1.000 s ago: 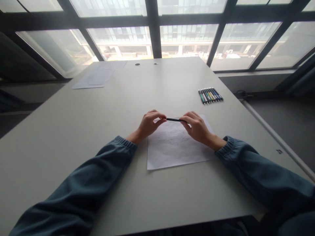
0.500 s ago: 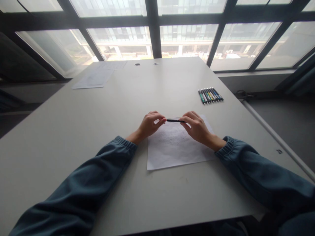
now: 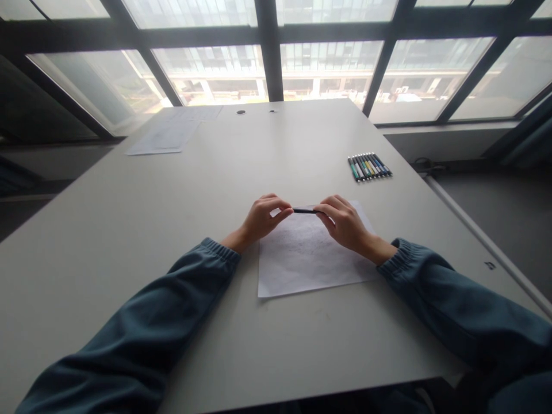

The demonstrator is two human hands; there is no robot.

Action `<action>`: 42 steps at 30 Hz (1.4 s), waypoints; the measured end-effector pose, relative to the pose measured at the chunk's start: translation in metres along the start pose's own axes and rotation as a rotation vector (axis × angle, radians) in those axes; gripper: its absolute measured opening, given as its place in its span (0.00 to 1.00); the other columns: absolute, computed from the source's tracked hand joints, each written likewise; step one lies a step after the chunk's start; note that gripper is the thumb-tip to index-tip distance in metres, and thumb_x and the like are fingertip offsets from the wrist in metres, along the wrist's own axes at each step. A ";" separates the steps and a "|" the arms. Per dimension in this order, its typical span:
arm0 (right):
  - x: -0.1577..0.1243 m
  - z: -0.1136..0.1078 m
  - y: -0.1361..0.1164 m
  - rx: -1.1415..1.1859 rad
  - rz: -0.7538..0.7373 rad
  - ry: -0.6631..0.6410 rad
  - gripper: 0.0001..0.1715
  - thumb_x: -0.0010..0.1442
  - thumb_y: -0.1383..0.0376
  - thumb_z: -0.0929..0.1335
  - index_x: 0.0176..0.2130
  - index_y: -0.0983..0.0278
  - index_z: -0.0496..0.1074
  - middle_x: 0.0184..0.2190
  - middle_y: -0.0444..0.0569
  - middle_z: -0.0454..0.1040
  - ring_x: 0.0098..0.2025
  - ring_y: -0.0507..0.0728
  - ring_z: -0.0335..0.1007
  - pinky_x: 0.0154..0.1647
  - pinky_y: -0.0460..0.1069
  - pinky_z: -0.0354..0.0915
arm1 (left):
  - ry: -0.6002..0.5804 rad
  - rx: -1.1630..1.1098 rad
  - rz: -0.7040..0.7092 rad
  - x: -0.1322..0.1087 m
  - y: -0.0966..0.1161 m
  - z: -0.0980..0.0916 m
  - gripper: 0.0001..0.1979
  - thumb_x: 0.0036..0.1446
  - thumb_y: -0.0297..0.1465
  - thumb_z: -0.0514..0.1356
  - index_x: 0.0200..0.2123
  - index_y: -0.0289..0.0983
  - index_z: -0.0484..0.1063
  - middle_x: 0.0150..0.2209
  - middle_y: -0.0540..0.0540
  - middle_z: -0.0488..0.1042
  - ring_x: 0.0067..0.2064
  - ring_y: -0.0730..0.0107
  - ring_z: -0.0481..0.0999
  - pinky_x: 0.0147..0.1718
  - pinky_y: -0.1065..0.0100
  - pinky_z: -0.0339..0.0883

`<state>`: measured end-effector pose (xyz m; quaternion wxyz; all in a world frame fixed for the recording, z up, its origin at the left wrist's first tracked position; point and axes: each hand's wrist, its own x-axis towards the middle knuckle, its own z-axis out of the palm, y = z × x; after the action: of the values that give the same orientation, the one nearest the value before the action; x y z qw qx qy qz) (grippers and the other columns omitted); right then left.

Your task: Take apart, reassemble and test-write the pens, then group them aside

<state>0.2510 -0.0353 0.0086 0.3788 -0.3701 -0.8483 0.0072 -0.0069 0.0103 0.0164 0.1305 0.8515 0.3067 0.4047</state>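
Note:
Between my two hands a slim black pen [image 3: 304,211] is held level, above the far part of a white sheet of paper [image 3: 302,267]. My left hand [image 3: 266,217] pinches its left end between thumb and fingers. At the other end, my right hand [image 3: 342,221] grips the pen the same way. Fingers cover both tips. Faint grey marks show on the paper, which lies slightly turned on the table beneath my hands.
Several pens [image 3: 370,167] with coloured barrels lie side by side toward the right edge of the white table [image 3: 194,190]. More sheets of paper [image 3: 166,133] rest at the far left. Two small round fittings sit near the table's far end, before the windows.
My left hand and the pen have shifted very slightly right, so a little less of the pen shows between my hands. Both hands keep their grip.

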 end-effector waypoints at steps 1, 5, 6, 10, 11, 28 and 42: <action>0.000 0.000 0.000 -0.001 0.005 -0.004 0.11 0.71 0.67 0.63 0.45 0.61 0.74 0.39 0.53 0.75 0.43 0.61 0.67 0.45 0.57 0.67 | 0.002 -0.003 0.000 0.000 0.000 0.000 0.13 0.64 0.41 0.63 0.33 0.37 0.79 0.31 0.45 0.80 0.34 0.66 0.77 0.39 0.64 0.70; 0.001 0.001 0.000 -0.008 0.015 -0.016 0.11 0.71 0.67 0.63 0.45 0.62 0.75 0.39 0.53 0.75 0.43 0.61 0.68 0.45 0.57 0.67 | 0.004 -0.020 -0.007 -0.001 -0.001 0.002 0.12 0.63 0.40 0.64 0.35 0.37 0.79 0.33 0.45 0.81 0.36 0.66 0.78 0.40 0.64 0.72; 0.001 0.001 -0.001 -0.009 0.018 -0.015 0.11 0.71 0.67 0.63 0.44 0.62 0.75 0.38 0.53 0.75 0.43 0.61 0.68 0.45 0.57 0.67 | 0.005 -0.025 -0.008 -0.001 -0.002 0.002 0.11 0.63 0.39 0.64 0.35 0.37 0.79 0.33 0.44 0.81 0.36 0.66 0.79 0.40 0.64 0.72; 0.002 -0.001 -0.003 0.003 0.027 -0.011 0.11 0.70 0.67 0.63 0.44 0.62 0.75 0.38 0.53 0.75 0.42 0.61 0.68 0.44 0.57 0.67 | -0.001 -0.044 -0.023 -0.001 -0.002 0.002 0.10 0.62 0.38 0.65 0.36 0.38 0.80 0.34 0.44 0.82 0.37 0.65 0.79 0.41 0.63 0.73; 0.002 -0.001 -0.003 0.008 0.027 -0.011 0.11 0.70 0.67 0.63 0.44 0.62 0.75 0.38 0.53 0.75 0.42 0.61 0.68 0.44 0.57 0.68 | -0.004 -0.048 -0.026 -0.001 -0.001 0.002 0.09 0.62 0.38 0.65 0.36 0.38 0.80 0.34 0.44 0.82 0.37 0.65 0.79 0.41 0.63 0.73; 0.001 0.005 -0.001 0.185 0.107 0.025 0.10 0.70 0.67 0.64 0.42 0.61 0.76 0.36 0.51 0.75 0.41 0.59 0.70 0.44 0.55 0.68 | -0.019 -0.088 -0.059 -0.002 -0.001 0.001 0.23 0.56 0.46 0.68 0.50 0.39 0.75 0.40 0.44 0.82 0.39 0.66 0.80 0.43 0.64 0.71; -0.001 0.005 0.000 0.164 0.080 0.027 0.09 0.69 0.67 0.65 0.43 0.60 0.76 0.37 0.51 0.76 0.41 0.60 0.71 0.44 0.56 0.69 | -0.123 0.031 -0.136 -0.002 -0.005 0.001 0.34 0.70 0.52 0.44 0.20 0.37 0.70 0.20 0.50 0.72 0.25 0.72 0.71 0.43 0.64 0.63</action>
<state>0.2482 -0.0346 0.0051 0.4185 -0.3712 -0.8243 0.0869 -0.0092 0.0129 0.0117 0.1631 0.8541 0.3612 0.3369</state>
